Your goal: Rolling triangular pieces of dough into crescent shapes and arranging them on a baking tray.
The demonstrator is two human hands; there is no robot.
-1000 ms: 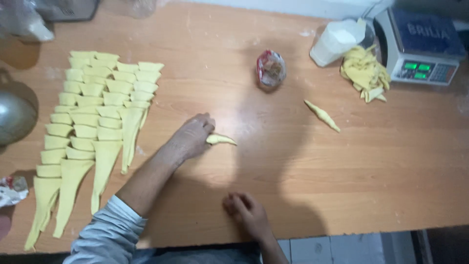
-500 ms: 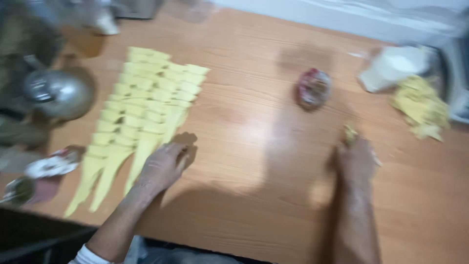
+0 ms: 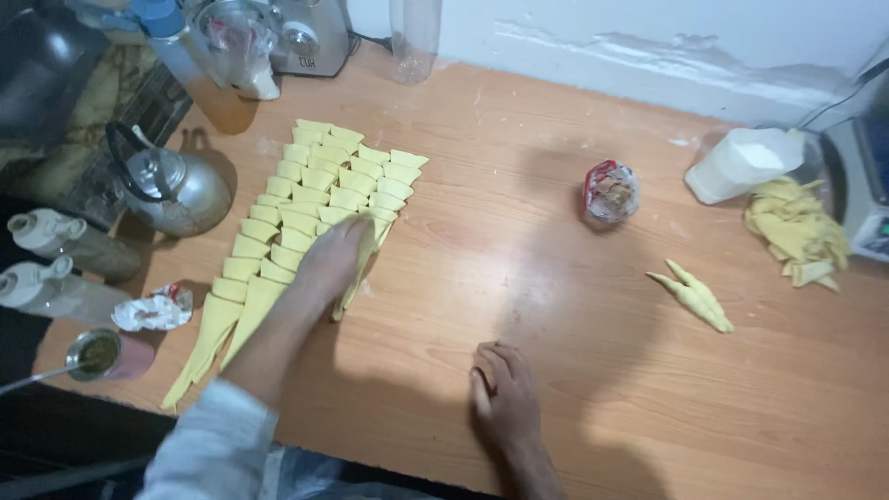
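Note:
Several long yellow dough triangles lie overlapped in rows on the left of the wooden table. My left hand rests palm down on the right edge of these rows, touching one strip. My right hand lies flat on the bare wood near the front edge, fingers together, holding nothing. Two rolled dough pieces lie together to the right, apart from both hands.
A metal kettle, bottles and a cup with a straw stand at the left. A crumpled wrapper lies nearby. A foil-wrapped ball, a white bag, a dough scrap pile and a scale sit at the back right.
My left hand slid up onto the dough rows. My right hand left the rolled pieces on the right and came back to the front edge. The camera view shifted left.

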